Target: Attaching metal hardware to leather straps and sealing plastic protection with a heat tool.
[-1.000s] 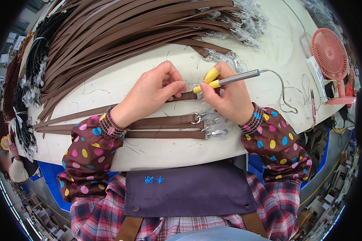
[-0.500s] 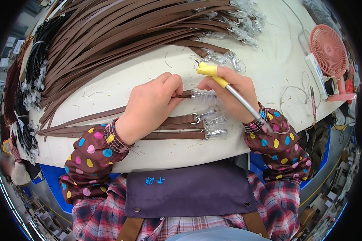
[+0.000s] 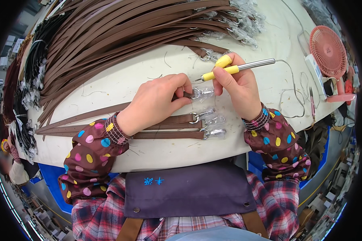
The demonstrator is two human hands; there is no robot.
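Note:
My left hand (image 3: 159,98) is closed, thumb and fingers pinching the end of a brown strap (image 3: 108,109) just beside its metal clasp (image 3: 196,93), which is wrapped in clear plastic. Between thumb and fingers my right hand (image 3: 240,90) grips a corded pen-shaped tool (image 3: 255,64) with a yellow sleeve, silver body and thin metal tip. That tip points left, a little above the clasp and apart from it. A yellow finger cover (image 3: 223,61) sits on one right fingertip. Nearer me lie more brown straps (image 3: 177,135) with plastic-wrapped clasps (image 3: 215,132).
A big pile of brown straps (image 3: 132,40) fills the far left of the white table (image 3: 181,154), beside bundled black straps (image 3: 38,60). At the right stand a pink fan (image 3: 329,52) and a white box (image 3: 315,76), near a pink-handled tool (image 3: 312,104). Cut thread bits are scattered about.
My right hand has turned the pen tool from steeply slanted to nearly level, its tip lower and toward the left hand. My left hand has shifted slightly right, nearer the clasp.

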